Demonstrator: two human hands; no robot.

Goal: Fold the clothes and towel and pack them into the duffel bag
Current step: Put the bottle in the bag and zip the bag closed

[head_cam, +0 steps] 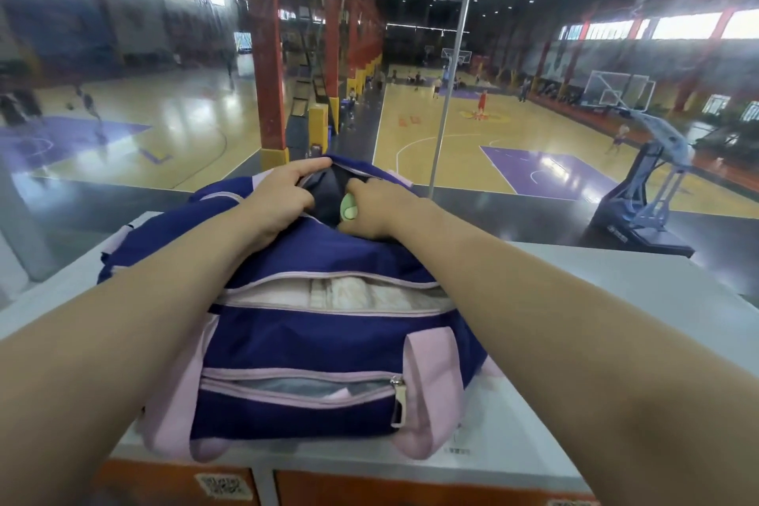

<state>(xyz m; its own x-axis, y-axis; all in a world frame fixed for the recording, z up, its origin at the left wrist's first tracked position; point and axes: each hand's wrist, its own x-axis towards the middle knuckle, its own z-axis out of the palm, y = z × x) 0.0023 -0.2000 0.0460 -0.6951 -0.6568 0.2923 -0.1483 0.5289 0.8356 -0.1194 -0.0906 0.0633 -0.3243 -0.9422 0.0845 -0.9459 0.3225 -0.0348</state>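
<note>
A navy duffel bag (312, 345) with pink trim and straps lies on a grey cabinet top (616, 300). Its middle zip pocket gapes, showing folded white cloth (353, 294). A lower front pocket is partly unzipped, with grey lining visible. At the bag's far end, my left hand (283, 197) holds the edge of a dark opening (328, 193) apart. My right hand (376, 209) grips a small pale green object (350, 209) at that opening, fingers curled around it. What the green object is cannot be made out.
The cabinet has orange doors with stickers (224, 485) below its front edge. A glass pane stands just behind the bag, and beyond it lies a basketball hall with a hoop stand (649, 193) and distant people.
</note>
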